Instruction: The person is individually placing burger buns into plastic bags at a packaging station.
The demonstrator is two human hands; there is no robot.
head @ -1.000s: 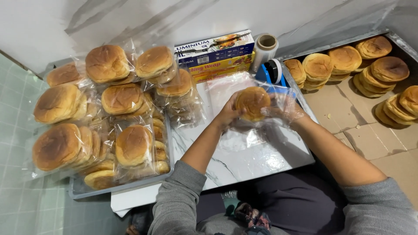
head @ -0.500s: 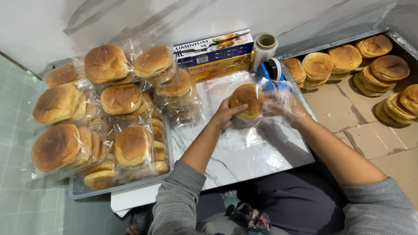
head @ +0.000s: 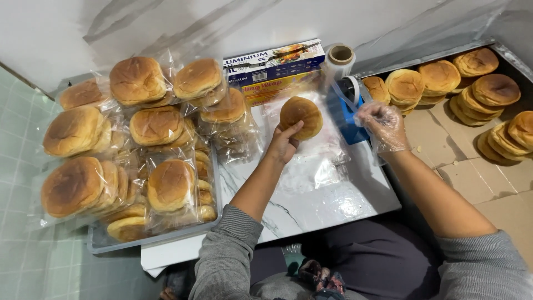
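- Far to the left of both hands, a grey tray (head: 161, 240) held clear bags of stacked buns (head: 139, 139), piled several high.
- Just left of the left hand, the nearest bagged buns leaned against the tray's edge.
- The left hand (head: 283, 145) was closed on a bare round bun (head: 301, 117), pinching its lower rim between thumb and fingers and holding it upright above the marbled white board (head: 311, 205).
- Beyond that hand lay long boxes of foil and wrap (head: 275, 65).
- Between the hands, clear plastic bags (head: 319, 161) lay flat on the board.
- The right hand (head: 383, 125), in a thin clear glove, hung half open beside a blue tape dispenser (head: 347, 114) and a roll of film (head: 338, 61), gripping nothing I could make out.
- To its right, loose buns (head: 472, 94) sat in stacks on brown cardboard (head: 444, 150).
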